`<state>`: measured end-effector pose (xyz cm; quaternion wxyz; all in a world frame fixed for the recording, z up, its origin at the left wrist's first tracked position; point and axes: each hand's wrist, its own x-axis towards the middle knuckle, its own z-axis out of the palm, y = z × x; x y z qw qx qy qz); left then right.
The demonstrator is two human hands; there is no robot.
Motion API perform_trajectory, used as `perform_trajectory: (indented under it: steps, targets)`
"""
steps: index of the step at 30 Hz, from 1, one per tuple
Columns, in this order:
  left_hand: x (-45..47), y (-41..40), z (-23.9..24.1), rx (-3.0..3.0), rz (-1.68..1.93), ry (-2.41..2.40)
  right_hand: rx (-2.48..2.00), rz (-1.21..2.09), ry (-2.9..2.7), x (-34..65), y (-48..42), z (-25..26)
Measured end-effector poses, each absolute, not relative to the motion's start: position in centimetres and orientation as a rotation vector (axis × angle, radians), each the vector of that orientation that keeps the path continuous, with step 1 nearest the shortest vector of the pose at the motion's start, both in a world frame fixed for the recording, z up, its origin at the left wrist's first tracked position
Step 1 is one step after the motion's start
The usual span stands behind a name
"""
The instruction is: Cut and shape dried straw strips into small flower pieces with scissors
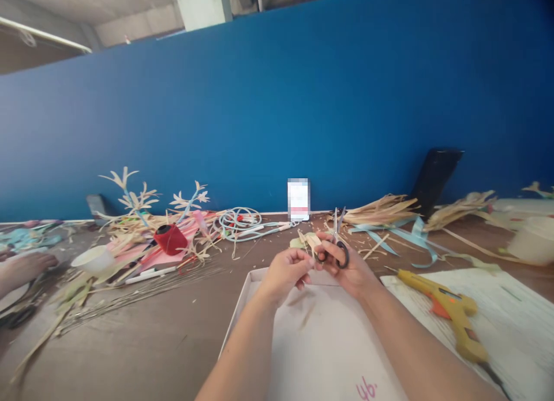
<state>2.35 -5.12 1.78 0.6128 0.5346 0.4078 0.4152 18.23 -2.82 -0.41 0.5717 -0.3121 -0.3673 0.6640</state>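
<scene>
My left hand (pixel 286 272) is closed in a pinch on a thin pale straw strip (pixel 312 241) held above a shallow white box lid (pixel 255 285). My right hand (pixel 350 268) is closed through the black handles of a pair of scissors (pixel 336 235). The blades point up and away, right beside the strip. Both hands meet over the far end of the lid, and small straw bits lie inside it.
A yellow glue gun (pixel 450 311) lies on a white sheet at the right. Straw bundles and light-blue ribbon (pixel 402 231) lie behind. On the left are a red thread spool (pixel 171 238), a white cup (pixel 93 259), straw flowers, wires, a coiled cable and another person's hand (pixel 21 269).
</scene>
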Motion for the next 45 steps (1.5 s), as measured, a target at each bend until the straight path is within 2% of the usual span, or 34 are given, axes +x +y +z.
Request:
perform_trajectory:
  steps: [15,24,39,45]
  targets:
    - [3.0,-5.1,0.8,1.519,0.999,1.304,-0.841,1.448,-1.032,17.6,-3.0,-0.6]
    - [2.5,-4.9,1.2,1.191,0.911,1.119,-0.863,1.415,-1.064,17.4,-3.2,-0.4]
    - [2.0,-4.9,0.9,1.175,0.828,1.147,-0.892,1.349,-1.096,17.2,-3.2,-0.8]
    - [1.5,-4.5,0.9,1.065,1.034,1.083,-0.860,1.390,-1.064,17.3,-3.2,-0.7]
